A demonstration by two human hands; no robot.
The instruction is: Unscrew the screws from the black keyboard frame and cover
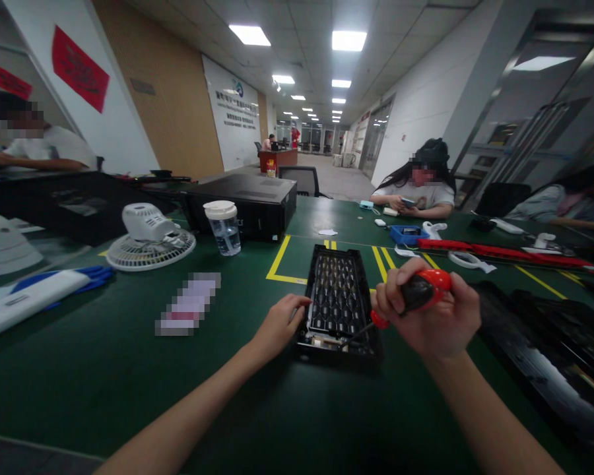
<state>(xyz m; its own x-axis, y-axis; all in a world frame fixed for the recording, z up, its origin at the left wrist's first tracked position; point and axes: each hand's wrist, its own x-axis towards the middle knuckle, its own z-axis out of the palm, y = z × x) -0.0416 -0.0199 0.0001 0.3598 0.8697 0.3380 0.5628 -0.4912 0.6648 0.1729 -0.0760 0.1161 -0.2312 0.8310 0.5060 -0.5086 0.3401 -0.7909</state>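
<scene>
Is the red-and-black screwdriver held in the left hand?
No, the right hand holds the screwdriver; the left hand is at the black casing.

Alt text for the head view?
The right hand holds a red-and-black screwdriver angled into the near end of a black honeycomb casing; the left hand touches its left edge. A fan, lidded cup and computer case sit beyond on the green table.

Green worktop (218, 389), yellow tape lines (278, 257). Right hand (445, 323): grip wrapped round a red-and-black screwdriver (423, 291), shaft slanting down into the near end of a honeycomb-patterned black housing (339, 297). Tip contact too small to tell. Left hand (280, 323): fingers at the housing's left rim. Beyond, leftward: white fan (148, 237), lidded cup (224, 231), black computer case (277, 208). Far side, right: person (439, 196) bent over a phone (406, 203).
</scene>
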